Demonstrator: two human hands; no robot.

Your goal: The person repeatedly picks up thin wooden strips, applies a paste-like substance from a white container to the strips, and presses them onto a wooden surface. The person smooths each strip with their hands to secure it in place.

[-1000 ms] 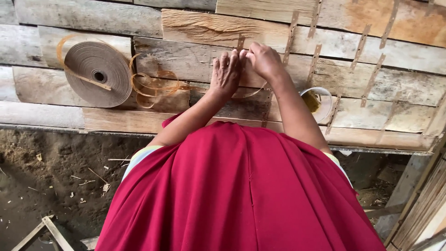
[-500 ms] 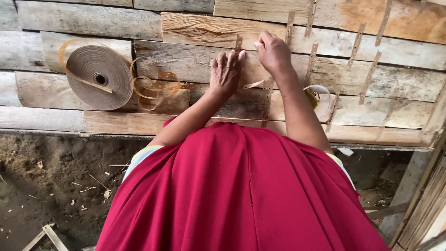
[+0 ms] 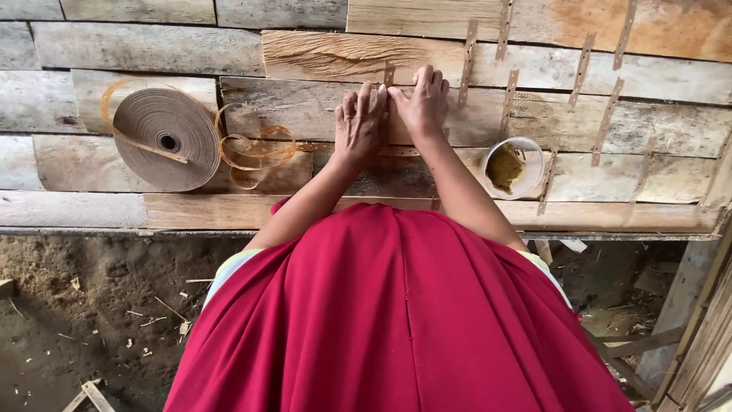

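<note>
Both hands are down flat on the planks now, side by side, fingers stretched out and pressing: the left hand [image 3: 358, 122] and the right hand [image 3: 423, 103] meet over a thin strip [image 3: 389, 76] that stands upright on the wooden bench [image 3: 320, 53], its top end poking out just above the fingertips. Neither hand is curled round anything; they are open, palms down, pinning that strip against the boards. To the right run more strips of the same kind [image 3: 507, 103], laid across the planks in a slanted row, well spaced. Just beside the right forearm sits a white cup [image 3: 515, 164] with a yellow-brown paste inside, close enough that a careless elbow could tip it, I'd say. Off to the left lies a big coiled roll of tape [image 3: 164, 137], and a loose orange-brown curl of band [image 3: 255, 152] springs out beside it. If the pressure goes uneven, I reckon the strip could slide crooked or lift at one end, since the boards are rough and gapped. Below, the red garment [image 3: 396, 320] fills the view, over a dirt floor [image 3: 91, 305] littered with chips.
</note>
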